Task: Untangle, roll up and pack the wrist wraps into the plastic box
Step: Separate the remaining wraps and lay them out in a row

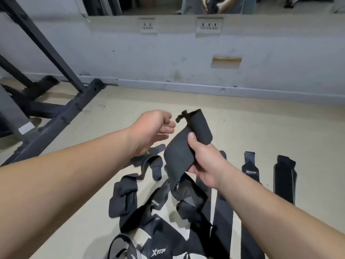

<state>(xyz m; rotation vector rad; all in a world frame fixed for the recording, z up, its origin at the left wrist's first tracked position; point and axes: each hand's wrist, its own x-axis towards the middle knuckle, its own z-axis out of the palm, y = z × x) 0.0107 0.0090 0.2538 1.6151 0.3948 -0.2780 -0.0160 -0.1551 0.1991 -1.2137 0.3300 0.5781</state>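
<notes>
The right hand [204, 163] is gripping a black wrist wrap [179, 154], its thumb [192, 141] pressing on the front of the fabric and its fingers curling round behind, so the wrap is hanging in the air above the floor [270, 131]. The wrap is folding over above the thumb, with a small knotted loop [182, 116] sticking out at its upper end. Its lower end is trailing down, and whether it is joined to anything beneath is not clear. Just left of the held wrap, the left hand [151, 131] is hovering with fingers loosely curled, holding nothing, near the loop but apart from it. Below the held wrap, a tangled pile [155, 212] of more black wraps is lying on the floor, some showing white lettering. Right of the held wrap, two straightened wraps [249, 167] [284, 176] are lying flat side by side. Well to the left of it, a black metal frame [61, 116] is standing on the floor. Beyond it, a grey wall [168, 58] is carrying socket plates [209, 25].
</notes>
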